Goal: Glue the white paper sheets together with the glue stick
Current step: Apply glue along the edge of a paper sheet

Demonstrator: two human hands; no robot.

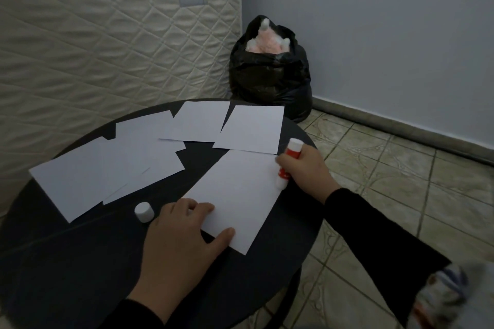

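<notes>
Several white paper sheets lie on a round dark table [66, 262]. The nearest sheet [240, 195] lies in front of me. My left hand [184, 232] presses flat on that sheet's near left corner, fingers spread. My right hand [307, 168] grips a red and white glue stick [290, 157], tilted, with its white tip down on the sheet's right edge. The stick's white cap [144, 211] stands on the table just left of my left hand. Other sheets [107, 168] overlap at the left, and two more [252, 128] lie at the far edge.
A quilted mattress [93, 35] leans against the wall behind the table. A full black rubbish bag [270, 75] stands on the floor in the corner beyond the table. Tiled floor [387, 168] lies to the right.
</notes>
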